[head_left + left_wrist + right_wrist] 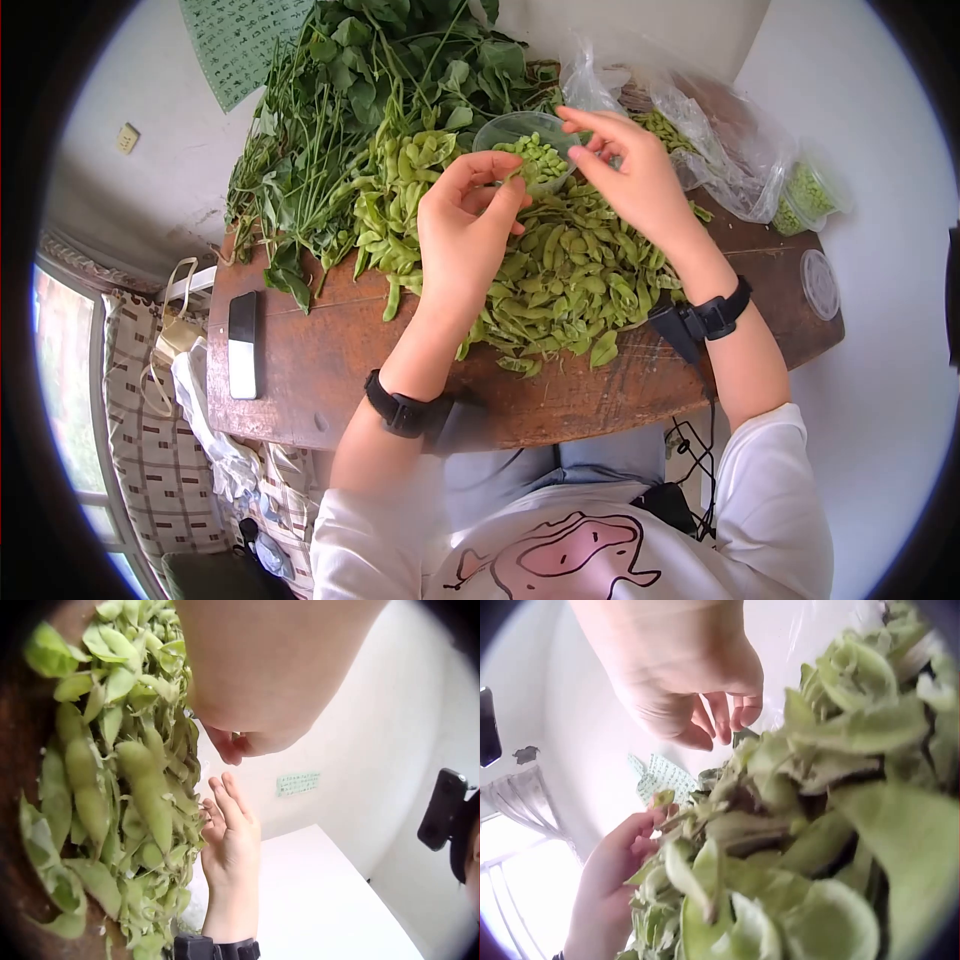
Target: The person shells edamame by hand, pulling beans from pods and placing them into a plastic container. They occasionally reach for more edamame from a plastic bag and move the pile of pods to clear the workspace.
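Observation:
My left hand pinches a small green pod between thumb and forefinger, just left of a clear bowl of shelled green beans. On the bowl's right side, my right hand is held up with its fingers loosely bent and apart, and nothing shows in it. Heaped pods lie under and in front of both hands; the left wrist view shows plump pods close up. The right wrist view shows pods and split shells below the hands.
Leafy bean stalks cover the table's back left. A phone lies at the left edge. Back right are a clear plastic bag and tubs of shelled beans, with a round lid nearer the right edge.

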A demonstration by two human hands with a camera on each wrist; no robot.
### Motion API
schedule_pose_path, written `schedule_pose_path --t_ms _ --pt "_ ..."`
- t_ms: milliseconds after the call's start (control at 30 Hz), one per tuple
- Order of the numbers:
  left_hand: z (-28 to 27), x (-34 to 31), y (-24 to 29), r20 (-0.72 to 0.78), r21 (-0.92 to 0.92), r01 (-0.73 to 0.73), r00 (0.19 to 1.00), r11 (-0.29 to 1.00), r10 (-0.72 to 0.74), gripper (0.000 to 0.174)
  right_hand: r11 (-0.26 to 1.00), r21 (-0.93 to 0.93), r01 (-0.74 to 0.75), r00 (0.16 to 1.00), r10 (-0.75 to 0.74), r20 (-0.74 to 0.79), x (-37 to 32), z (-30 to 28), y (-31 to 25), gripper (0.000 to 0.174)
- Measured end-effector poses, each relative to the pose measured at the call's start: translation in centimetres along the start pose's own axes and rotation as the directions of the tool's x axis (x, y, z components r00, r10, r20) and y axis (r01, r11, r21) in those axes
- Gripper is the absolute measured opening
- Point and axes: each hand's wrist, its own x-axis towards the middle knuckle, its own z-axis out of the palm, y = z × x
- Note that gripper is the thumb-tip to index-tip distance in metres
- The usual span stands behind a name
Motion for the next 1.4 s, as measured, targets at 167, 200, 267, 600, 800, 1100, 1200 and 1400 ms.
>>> schedule_pose_path --t_ms 167,200,267,600,800,1100,1200,1400 --pt "-0.5 0.4 0.2 -0.109 0.017 -0.062 0.992 0.998 0.064 0.025 0.988 0.034 -0.148 0.95 0.151 -0.275 1.0 -4.4 1.8 0.028" --pt "-1.0 0.3 0.1 -0.118 0.02 -0.047 0.992 0.999 0.049 0.025 0.989 0.049 -0.14 0.935 0.148 -0.323 1.2 -5.4 2.6 0.03" --pt "-1.0 0.8 0.0 -0.198 0.055 -0.181 0.962 0.982 0.188 0.028 0.988 0.04 -0.151 0.909 0.155 -0.388 1.1 -7.0 4.0 0.031" --pt "-2.4 1.5 0.7 -0.405 0.06 -0.192 0.892 0.98 0.2 0.027 0.908 -0.26 -0.329 0.928 0.258 -0.27 0.0 -10.0 8.0 0.025" --pt "-3.1 1.9 0.7 -0.417 0.176 -0.185 0.876 0.967 0.244 0.024 0.716 -0.624 -0.312 0.919 0.393 -0.008 -0.4 -9.7 5.9 0.019" --pt "-3.0 2.0 0.8 -0.412 0.208 -0.242 0.857 0.948 0.309 0.03 0.899 -0.393 -0.192 0.949 0.067 -0.309 0.5 -10.4 5.6 0.013" --pt "-3.3 2.0 0.3 -0.415 0.24 -0.19 0.866 0.952 0.278 0.033 0.953 -0.129 -0.274 0.936 0.233 -0.265 0.6 -10.9 4.1 0.017" --pt "-3.8 2.5 -0.7 -0.333 0.455 -0.252 0.842 0.854 0.426 0.039 0.97 0.134 -0.202 0.911 0.237 -0.337 0.6 -11.2 4.1 0.018"
